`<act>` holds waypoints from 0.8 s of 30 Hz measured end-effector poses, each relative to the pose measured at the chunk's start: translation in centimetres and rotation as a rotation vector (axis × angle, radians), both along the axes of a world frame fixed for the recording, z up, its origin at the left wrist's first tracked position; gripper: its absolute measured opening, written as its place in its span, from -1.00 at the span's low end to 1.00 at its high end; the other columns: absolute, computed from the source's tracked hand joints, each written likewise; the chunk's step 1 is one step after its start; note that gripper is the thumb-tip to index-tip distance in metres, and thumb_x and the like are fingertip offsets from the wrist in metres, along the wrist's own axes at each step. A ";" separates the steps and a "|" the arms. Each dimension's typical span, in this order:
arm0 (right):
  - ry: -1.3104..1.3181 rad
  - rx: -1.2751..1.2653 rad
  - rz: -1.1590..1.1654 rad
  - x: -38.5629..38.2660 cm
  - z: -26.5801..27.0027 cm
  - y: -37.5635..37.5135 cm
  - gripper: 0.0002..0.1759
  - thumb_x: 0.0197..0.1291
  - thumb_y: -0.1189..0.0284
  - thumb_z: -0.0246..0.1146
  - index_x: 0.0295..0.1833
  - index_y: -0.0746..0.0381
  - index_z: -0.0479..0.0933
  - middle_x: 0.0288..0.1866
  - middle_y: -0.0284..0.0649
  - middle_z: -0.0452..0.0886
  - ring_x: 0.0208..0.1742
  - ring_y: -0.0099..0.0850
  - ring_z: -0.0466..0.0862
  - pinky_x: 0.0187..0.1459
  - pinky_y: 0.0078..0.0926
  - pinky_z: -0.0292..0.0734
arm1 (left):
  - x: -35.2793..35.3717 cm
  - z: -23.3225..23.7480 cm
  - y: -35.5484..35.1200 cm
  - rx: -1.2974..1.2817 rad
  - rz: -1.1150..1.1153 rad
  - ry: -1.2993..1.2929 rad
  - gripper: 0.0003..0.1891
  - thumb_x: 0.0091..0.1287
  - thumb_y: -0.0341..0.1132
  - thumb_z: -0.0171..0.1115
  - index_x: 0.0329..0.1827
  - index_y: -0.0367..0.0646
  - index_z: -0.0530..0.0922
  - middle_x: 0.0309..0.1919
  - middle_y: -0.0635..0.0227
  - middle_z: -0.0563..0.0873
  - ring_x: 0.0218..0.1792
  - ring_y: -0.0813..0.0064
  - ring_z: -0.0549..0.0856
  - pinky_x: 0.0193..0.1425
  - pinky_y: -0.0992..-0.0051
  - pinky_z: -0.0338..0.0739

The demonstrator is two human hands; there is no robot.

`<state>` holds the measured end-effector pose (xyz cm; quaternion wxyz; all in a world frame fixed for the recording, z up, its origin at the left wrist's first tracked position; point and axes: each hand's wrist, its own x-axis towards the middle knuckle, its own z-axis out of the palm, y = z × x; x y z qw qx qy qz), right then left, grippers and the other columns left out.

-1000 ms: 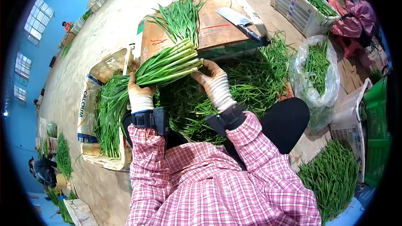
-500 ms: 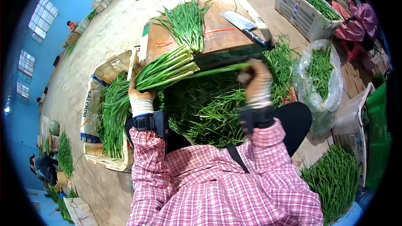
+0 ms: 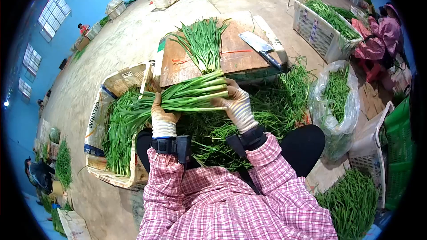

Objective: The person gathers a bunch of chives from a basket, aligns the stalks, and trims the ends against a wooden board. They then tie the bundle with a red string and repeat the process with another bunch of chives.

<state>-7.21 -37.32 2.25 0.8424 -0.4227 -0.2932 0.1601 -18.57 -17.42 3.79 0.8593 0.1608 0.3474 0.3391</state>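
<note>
A bunch of garlic chives [image 3: 191, 93] lies across my left hand [image 3: 163, 118], whose gloved fingers are wrapped round its leafy part. The pale stem ends point right, towards my right hand [image 3: 235, 104]. Its thumb and fingers close on the lower stem ends at the bunch's right side. Just beyond, a second bunch of chives [image 3: 202, 44] rests on a wooden board [image 3: 240, 64], stems towards me. A cleaver [image 3: 258, 45] lies at the board's right, its dark handle angled to me. Loose greens [image 3: 222, 129] heap below my hands, between my knees.
On my left stands a white crate [image 3: 95, 120] full of chives. To the right are a clear plastic bag [image 3: 333, 98] of greens, a filled basket [image 3: 322, 33], a green crate [image 3: 398, 151] and a heap of chives [image 3: 349, 204]. A person in pink [image 3: 382, 31] sits at far right.
My right hand has moved left from the end of a stretched-out stalk to the bunch's stem ends. My left hand still holds the bunch. The view has tilted up slightly.
</note>
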 end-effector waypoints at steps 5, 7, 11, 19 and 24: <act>0.336 0.028 -0.299 3.0 -0.8 -2.9 -0.67 0.05 0.47 0.54 -0.08 0.32 0.65 0.02 -0.26 0.66 -0.16 -0.50 0.63 -0.01 -0.47 0.60 | -0.6 -2.7 3.2 0.033 -0.107 -0.077 -0.54 0.35 0.04 0.27 0.18 -0.03 0.59 0.20 0.21 0.65 0.20 0.01 0.59 0.32 -0.15 0.42; 0.018 -0.096 -0.253 2.1 -0.3 -2.2 -0.57 0.00 0.49 0.56 -0.01 0.31 0.60 0.01 -0.29 0.64 -0.12 -0.48 0.62 0.02 -0.48 0.60 | -0.4 -2.1 2.7 0.057 -0.088 -0.048 -0.52 0.33 0.06 0.28 0.19 -0.02 0.59 0.19 0.21 0.67 0.19 0.01 0.61 0.28 -0.16 0.46; 0.148 0.024 0.018 -0.4 -0.4 0.8 -0.45 -0.07 0.67 0.52 0.09 0.30 0.52 0.03 -0.24 0.67 -0.04 -0.45 0.68 0.05 -0.45 0.66 | 0.2 -2.4 2.1 0.045 -0.079 -0.067 -0.55 0.33 0.05 0.29 0.15 -0.02 0.62 0.17 0.22 0.68 0.16 0.01 0.64 0.26 -0.16 0.48; 0.300 0.003 -0.181 3.2 -1.0 -4.8 -0.77 0.20 0.34 0.45 -0.23 0.30 0.67 -0.13 -0.19 0.75 -0.12 -0.48 0.70 0.02 -0.50 0.61 | -2.4 0.6 2.1 0.171 -0.026 -0.028 -0.45 0.40 0.07 0.15 0.28 -0.15 0.54 0.24 0.07 0.62 0.20 -0.11 0.60 0.25 -0.21 0.51; -0.140 -0.172 -0.126 0.4 2.6 -3.1 -0.62 0.13 0.39 0.51 -0.02 0.34 0.60 -0.09 -0.26 0.73 -0.10 -0.52 0.68 0.04 -0.48 0.60 | -2.2 1.0 1.6 0.210 -0.063 -0.023 -0.45 0.35 0.06 0.23 0.24 -0.14 0.57 0.17 0.09 0.67 0.13 -0.08 0.64 0.20 -0.18 0.56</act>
